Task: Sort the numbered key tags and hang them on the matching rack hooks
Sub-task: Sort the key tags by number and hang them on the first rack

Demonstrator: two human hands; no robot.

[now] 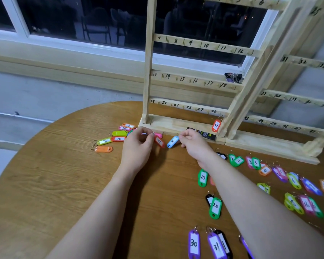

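Observation:
My left hand [138,144] pinches the ring of a red key tag [159,142] that hangs just above the table. A blue key tag [172,141] dangles from its ring, pinched by my right hand [192,142]. Both hands are in front of the base of the wooden key rack [149,71], whose bars carry numbered hooks. A red tag marked 37 [216,125] hangs near hook 24. An unsorted pile of tags [118,136] lies left of my left hand. Sorted tags lie to the right, among them green 10 [202,178] and green 20 [215,208].
A second rack section [297,98], numbered from 31 upward, stands at the right. A black box [204,134] lies on the rack base. Purple tags 30 [194,243] and 31 [216,246] lie near the front. The round wooden table [54,174] ends at the left; a window is behind.

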